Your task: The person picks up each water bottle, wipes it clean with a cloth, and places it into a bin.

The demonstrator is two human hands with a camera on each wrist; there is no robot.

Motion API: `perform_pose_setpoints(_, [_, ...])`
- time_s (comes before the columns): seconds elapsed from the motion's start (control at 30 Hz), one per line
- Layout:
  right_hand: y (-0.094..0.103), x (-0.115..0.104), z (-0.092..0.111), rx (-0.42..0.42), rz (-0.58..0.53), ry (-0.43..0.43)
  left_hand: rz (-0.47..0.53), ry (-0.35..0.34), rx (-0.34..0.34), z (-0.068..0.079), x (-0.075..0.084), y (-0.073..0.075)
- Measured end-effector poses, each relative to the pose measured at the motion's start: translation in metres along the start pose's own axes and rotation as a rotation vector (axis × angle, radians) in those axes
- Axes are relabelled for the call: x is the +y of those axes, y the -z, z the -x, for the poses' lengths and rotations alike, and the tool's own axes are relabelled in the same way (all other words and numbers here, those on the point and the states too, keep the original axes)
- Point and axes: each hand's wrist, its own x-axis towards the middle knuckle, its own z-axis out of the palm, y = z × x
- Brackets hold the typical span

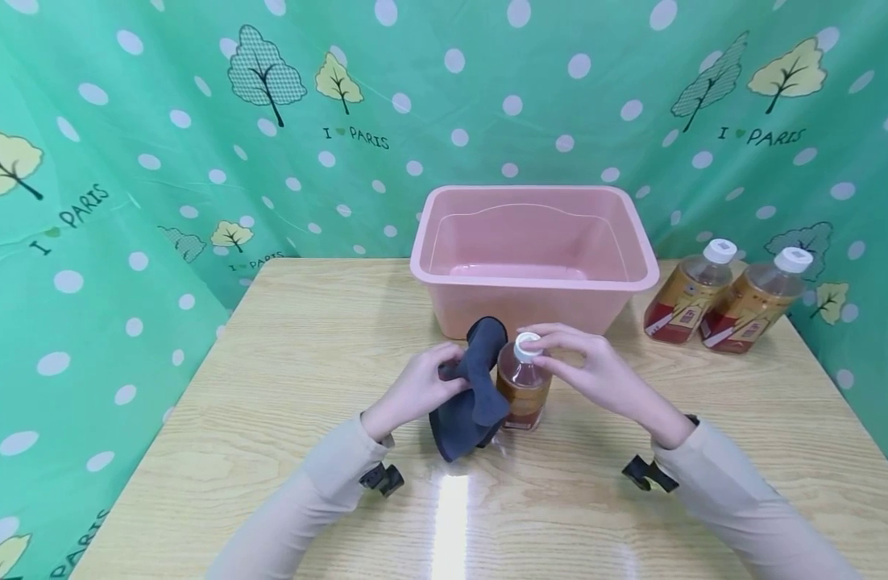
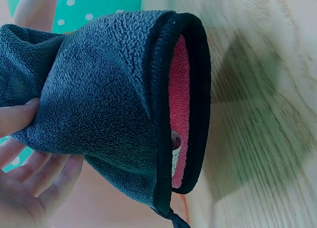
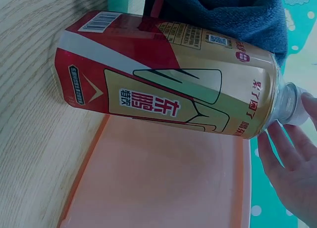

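A dark blue-grey cloth with black edging hangs from my left hand, pinched between thumb and fingers. Its pink inner side and a small white label show in the left wrist view. Close beside the cloth stands a drink bottle with a white cap. My right hand holds that cap by thumb and fingers. In the right wrist view the bottle's red and gold label is plain, and the cloth lies along its side.
Behind the hands sits a pink plastic bin on the wooden table. Two more capped bottles, one next to the other, stand right of the bin. A green dotted curtain hangs behind the table.
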Motion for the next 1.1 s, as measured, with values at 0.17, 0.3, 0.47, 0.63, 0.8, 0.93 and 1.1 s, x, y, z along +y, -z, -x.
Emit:
perform_pose_setpoints(0.17, [-0.001, 0.001, 0.0, -0.002, -0.015, 0.011, -0.019, -0.043, -0.007, -0.003, 0.004, -0.004])
perform_pose_setpoints(0.3, [-0.001, 0.002, 0.001, -0.01, -0.023, 0.011, -0.054, -0.075, 0.011, -0.005, 0.002, -0.01])
perform_pose_setpoints(0.47, [-0.002, 0.002, 0.002, -0.006, -0.028, -0.002, -0.093, -0.092, 0.017, -0.004, 0.001, -0.015])
perform_pose_setpoints(0.63, [-0.003, 0.003, 0.002, 0.005, -0.033, -0.002, -0.134, -0.072, -0.006, -0.003, -0.001, -0.018])
perform_pose_setpoints(0.8, [-0.002, 0.002, 0.001, -0.012, -0.041, 0.001, -0.188, -0.072, -0.039, -0.002, -0.004, -0.02])
perform_pose_setpoints(0.93, [-0.002, 0.001, 0.001, -0.013, -0.038, -0.009, -0.222, -0.086, -0.063, -0.002, -0.008, -0.022])
perform_pose_setpoints(1.1, [-0.002, 0.001, 0.001, -0.01, -0.036, -0.015, -0.233, -0.072, -0.1, -0.002, -0.013, -0.025])
